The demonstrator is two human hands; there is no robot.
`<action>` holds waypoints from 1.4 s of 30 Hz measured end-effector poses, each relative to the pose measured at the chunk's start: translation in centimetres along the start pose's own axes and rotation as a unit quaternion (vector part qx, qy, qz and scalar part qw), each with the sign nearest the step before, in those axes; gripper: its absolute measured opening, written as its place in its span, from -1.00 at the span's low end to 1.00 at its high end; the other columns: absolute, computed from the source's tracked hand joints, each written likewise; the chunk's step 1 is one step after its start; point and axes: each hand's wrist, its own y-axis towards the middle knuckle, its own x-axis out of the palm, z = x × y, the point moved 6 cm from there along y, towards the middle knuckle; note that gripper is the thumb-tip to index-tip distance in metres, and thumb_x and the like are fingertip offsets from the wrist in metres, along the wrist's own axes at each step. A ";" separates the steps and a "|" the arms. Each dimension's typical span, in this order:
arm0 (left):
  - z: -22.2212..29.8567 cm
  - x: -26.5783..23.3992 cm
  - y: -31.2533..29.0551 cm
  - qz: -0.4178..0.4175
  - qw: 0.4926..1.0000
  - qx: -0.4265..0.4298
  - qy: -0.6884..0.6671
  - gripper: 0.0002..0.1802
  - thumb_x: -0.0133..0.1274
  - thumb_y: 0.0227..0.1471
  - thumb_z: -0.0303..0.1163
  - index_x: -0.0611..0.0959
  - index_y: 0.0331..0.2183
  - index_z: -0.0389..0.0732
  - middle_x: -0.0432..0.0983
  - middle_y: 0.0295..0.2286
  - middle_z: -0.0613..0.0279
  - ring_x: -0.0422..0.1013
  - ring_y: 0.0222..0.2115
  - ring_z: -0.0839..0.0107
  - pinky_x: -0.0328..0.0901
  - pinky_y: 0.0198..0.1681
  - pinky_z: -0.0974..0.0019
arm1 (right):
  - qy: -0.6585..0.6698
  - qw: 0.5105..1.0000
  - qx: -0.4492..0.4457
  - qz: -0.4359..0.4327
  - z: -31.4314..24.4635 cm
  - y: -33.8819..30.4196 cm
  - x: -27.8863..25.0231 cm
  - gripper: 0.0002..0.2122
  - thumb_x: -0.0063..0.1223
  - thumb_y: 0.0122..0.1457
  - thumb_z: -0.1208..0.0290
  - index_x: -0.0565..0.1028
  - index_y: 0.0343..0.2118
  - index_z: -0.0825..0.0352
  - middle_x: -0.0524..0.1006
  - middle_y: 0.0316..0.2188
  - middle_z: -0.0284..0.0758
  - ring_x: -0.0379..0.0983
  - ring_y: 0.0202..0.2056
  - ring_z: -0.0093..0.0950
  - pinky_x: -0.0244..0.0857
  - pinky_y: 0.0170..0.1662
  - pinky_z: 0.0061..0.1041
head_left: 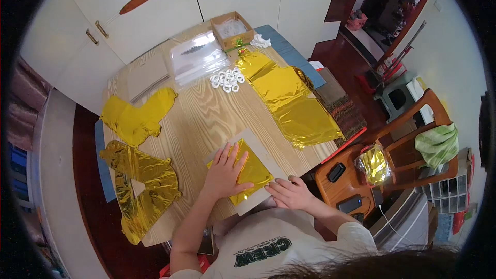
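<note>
My left hand (223, 172) lies flat, fingers spread, on a folded gold foil balloon (254, 171). Beneath the foil is a grey card (249, 207), its border showing around it. At the card's near right edge, my right hand (290, 194) has bent fingers over the rim; its thumb is hidden. Two flat, uninflated gold foil balloons lie to the left, a smooth one (137, 117) farther off and a creased one (155, 178) nearer. A long creased gold foil balloon (289, 101) stretches along the table's right side.
On the wooden table (199, 116) are small white rings (227, 79), clear plastic bags (199, 58), a stack of grey cards (148, 75) and a wooden box (231, 28). A wooden chair (330, 178) at right holds a packed gold foil bundle (375, 165) and a phone (350, 204).
</note>
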 end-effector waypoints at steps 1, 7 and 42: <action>0.0 0.0 0.0 0.000 1.000 0.001 0.000 -0.01 -0.02 -0.08 0.37 0.35 0.18 -0.17 0.11 0.20 -0.19 -0.01 0.25 -0.11 -0.14 0.29 -0.08 | 0.001 1.000 0.004 0.000 0.0 0.1 0.1 -0.54 0.06 0.10 0.18 0.45 0.07 0.22 0.47 -0.01 -0.44 0.38 -0.01 -0.53 0.19 -0.11 -0.43; 0.1 -0.1 0.1 0.005 1.000 0.006 0.009 -0.01 -0.01 -0.08 0.37 0.35 0.18 -0.18 0.13 0.19 -0.19 0.00 0.24 -0.11 -0.13 0.29 -0.07 | -0.003 1.000 0.020 0.007 0.0 0.3 0.4 -0.54 0.09 0.05 0.19 0.48 0.04 0.20 0.48 -0.02 -0.45 0.38 -0.01 -0.53 0.13 -0.04 -0.39; 0.1 0.1 0.0 -0.016 1.000 0.002 -0.004 0.03 0.03 -0.11 0.36 0.28 0.22 -0.15 0.04 0.22 -0.20 -0.07 0.26 -0.14 -0.17 0.30 -0.09 | -0.075 0.986 0.150 -0.018 -2.7 0.6 0.0 -0.52 0.06 0.02 0.05 0.47 0.01 0.14 0.45 0.00 -0.47 0.32 -0.14 -0.56 0.02 -0.10 -0.35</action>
